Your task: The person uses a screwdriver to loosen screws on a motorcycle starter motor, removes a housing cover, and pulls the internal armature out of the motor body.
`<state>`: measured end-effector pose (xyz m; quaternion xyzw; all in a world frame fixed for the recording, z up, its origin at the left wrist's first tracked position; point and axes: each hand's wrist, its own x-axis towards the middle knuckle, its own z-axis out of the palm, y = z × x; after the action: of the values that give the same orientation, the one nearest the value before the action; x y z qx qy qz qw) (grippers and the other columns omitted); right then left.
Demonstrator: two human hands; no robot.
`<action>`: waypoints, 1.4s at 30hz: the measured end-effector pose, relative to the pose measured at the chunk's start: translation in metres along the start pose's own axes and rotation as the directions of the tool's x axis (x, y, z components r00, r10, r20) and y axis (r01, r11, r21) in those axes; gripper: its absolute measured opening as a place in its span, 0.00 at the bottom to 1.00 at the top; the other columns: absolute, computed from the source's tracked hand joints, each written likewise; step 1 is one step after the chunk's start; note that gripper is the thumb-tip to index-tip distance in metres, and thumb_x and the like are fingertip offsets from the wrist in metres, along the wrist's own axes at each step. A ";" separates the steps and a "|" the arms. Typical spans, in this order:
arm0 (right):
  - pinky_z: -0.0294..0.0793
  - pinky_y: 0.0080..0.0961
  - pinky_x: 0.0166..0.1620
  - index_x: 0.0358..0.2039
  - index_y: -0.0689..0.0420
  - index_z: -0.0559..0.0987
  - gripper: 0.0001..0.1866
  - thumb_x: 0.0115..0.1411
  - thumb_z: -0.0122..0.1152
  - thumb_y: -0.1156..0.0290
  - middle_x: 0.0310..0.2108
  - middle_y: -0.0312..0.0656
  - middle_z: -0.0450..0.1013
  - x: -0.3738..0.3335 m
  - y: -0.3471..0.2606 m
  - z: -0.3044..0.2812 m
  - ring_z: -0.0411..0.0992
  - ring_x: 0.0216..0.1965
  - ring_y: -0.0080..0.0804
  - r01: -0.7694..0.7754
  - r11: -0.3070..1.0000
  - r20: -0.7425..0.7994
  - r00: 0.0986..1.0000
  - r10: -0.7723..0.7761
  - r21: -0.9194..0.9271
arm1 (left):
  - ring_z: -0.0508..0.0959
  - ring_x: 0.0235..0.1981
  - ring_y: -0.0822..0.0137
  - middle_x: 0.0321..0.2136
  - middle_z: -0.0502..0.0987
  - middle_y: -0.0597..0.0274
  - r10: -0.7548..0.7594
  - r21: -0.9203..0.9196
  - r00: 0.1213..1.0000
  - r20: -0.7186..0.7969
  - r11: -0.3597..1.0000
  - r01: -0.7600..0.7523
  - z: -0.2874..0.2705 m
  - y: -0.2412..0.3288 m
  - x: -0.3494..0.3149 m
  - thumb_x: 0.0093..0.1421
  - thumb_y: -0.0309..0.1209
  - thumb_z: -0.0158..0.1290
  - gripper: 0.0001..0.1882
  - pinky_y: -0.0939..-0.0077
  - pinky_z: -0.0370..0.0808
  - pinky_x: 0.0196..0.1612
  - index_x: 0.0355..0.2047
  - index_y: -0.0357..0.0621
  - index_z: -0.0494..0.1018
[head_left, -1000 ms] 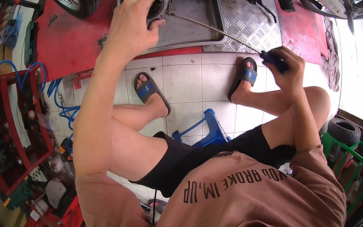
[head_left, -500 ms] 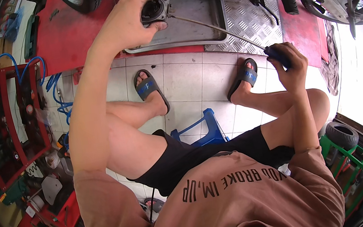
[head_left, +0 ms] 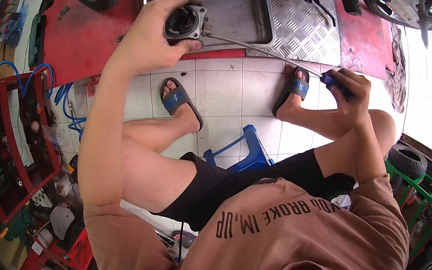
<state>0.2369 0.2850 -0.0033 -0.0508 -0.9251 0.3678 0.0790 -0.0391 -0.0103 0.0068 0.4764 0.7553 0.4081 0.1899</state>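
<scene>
Over a shallow grey metal tray [head_left: 257, 0] on the red platform, two hands work one round dark metal engine part [head_left: 185, 22].

Left hand [head_left: 156, 35] has its grip closed around the round part, held at the tray's near left rim; the tray's floor looks bare apart from grime. Right hand [head_left: 352, 95] is closed on the blue handle of one long thin metal rod tool [head_left: 265, 52], whose tip reaches the part. Two dark sandals rest on the white tiled floor [head_left: 231, 85], with one blue plastic stool [head_left: 238, 154] below.
</scene>
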 end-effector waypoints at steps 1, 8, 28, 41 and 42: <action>0.69 0.22 0.25 0.34 0.66 0.81 0.15 0.42 0.68 0.78 0.26 0.46 0.76 -0.003 0.003 -0.002 0.73 0.21 0.33 -0.114 0.989 0.102 0.989 0.104 0.092 | 0.72 0.41 0.64 0.41 0.72 0.57 0.026 0.063 1.000 -0.005 0.998 -0.026 0.001 0.001 0.000 0.39 0.17 0.64 0.33 0.77 0.68 0.49 0.49 0.39 0.69; 0.67 0.21 0.26 0.28 0.66 0.75 0.13 0.41 0.67 0.80 0.22 0.41 0.71 0.008 -0.003 0.003 0.71 0.21 0.26 -0.067 0.987 0.005 0.998 0.067 0.146 | 0.71 0.40 0.62 0.40 0.70 0.56 0.038 0.063 0.999 0.015 0.997 -0.039 0.001 0.001 -0.004 0.36 0.16 0.63 0.33 0.78 0.67 0.48 0.47 0.38 0.69; 0.66 0.24 0.29 0.32 0.67 0.74 0.17 0.43 0.69 0.75 0.25 0.43 0.70 0.006 0.008 0.005 0.67 0.23 0.31 -0.053 0.976 -0.066 0.995 0.068 0.212 | 0.74 0.39 0.60 0.39 0.70 0.57 0.138 0.172 0.982 -0.128 0.978 -0.115 -0.001 0.035 -0.003 0.35 0.16 0.61 0.33 0.77 0.70 0.46 0.47 0.40 0.71; 0.69 0.24 0.30 0.31 0.68 0.75 0.16 0.45 0.67 0.71 0.23 0.46 0.70 0.004 0.018 -0.001 0.70 0.22 0.34 -0.115 0.986 0.075 0.992 0.106 0.122 | 0.73 0.39 0.58 0.39 0.70 0.57 0.172 0.203 0.975 -0.143 0.969 -0.141 0.000 0.034 -0.003 0.36 0.18 0.63 0.32 0.76 0.70 0.45 0.47 0.41 0.71; 0.69 0.24 0.30 0.30 0.68 0.75 0.16 0.44 0.68 0.70 0.24 0.45 0.70 0.008 0.015 0.001 0.70 0.23 0.34 -0.031 0.993 0.034 0.999 0.028 0.110 | 0.73 0.39 0.58 0.39 0.69 0.57 0.165 0.207 0.979 -0.124 0.969 -0.137 0.000 0.032 -0.003 0.36 0.18 0.63 0.32 0.76 0.70 0.45 0.47 0.41 0.71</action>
<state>0.2294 0.2965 -0.0135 -0.0540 -0.9036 0.4205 0.0611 -0.0197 -0.0065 0.0321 0.5191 0.7650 0.3769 0.0565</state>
